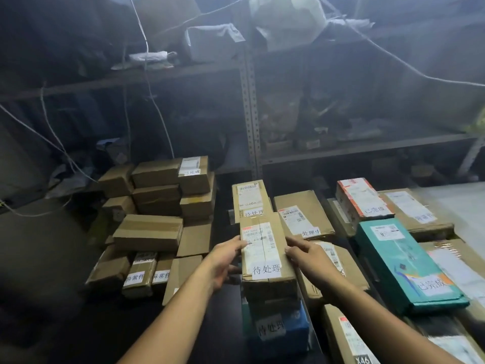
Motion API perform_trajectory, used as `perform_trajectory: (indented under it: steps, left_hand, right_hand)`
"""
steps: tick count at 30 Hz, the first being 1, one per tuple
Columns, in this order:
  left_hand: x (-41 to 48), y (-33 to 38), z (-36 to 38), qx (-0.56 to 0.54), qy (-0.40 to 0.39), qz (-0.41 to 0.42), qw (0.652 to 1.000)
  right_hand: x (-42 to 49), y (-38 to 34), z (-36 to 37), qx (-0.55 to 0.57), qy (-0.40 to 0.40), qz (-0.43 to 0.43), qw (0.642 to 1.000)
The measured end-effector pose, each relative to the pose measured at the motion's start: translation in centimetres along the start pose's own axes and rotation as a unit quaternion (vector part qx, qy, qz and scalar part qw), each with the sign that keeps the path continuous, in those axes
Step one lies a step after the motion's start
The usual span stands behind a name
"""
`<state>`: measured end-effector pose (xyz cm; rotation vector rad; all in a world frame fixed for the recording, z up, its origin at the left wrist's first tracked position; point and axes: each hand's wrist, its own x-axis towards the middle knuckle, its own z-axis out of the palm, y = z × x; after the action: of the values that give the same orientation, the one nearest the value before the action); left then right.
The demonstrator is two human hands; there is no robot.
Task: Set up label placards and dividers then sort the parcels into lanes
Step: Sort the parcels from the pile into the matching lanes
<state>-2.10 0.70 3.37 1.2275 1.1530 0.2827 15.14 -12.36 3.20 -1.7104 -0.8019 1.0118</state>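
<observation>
A brown cardboard parcel (265, 248) with a shipping label and a white tag reading 待处理 sits on top of a stack in the middle lane. My left hand (225, 261) holds its left edge, thumb on top. My right hand (307, 257) touches its right edge with fingers stretched out. Under it lies a blue parcel (294, 329) with the same tag. Behind it stands another tagged brown box (250, 198). A teal parcel (401, 261) tagged 已完成 lies in the right lane.
A pile of brown boxes (157, 219) stands at the left, some tagged 异常件. More parcels (304, 216) lie between the middle and right lanes. Metal shelving (250, 101) with clutter and hanging white cords fills the back.
</observation>
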Motion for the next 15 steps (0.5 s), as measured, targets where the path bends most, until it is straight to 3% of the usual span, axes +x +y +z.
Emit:
perform_trajectory:
  steps: [9,15]
  left_hand:
    - [-1.6,0.1,1.1,-0.012,-0.001,0.029,1.000]
    - [-2.4,0.3,0.2,-0.020,-0.007,0.000,1.000]
  right_hand:
    - [0.0,0.4,0.4,-0.032,-0.010,-0.016,0.999]
    - [0.7,-0.4,0.1,-0.096,0.037,-0.029,0.994]
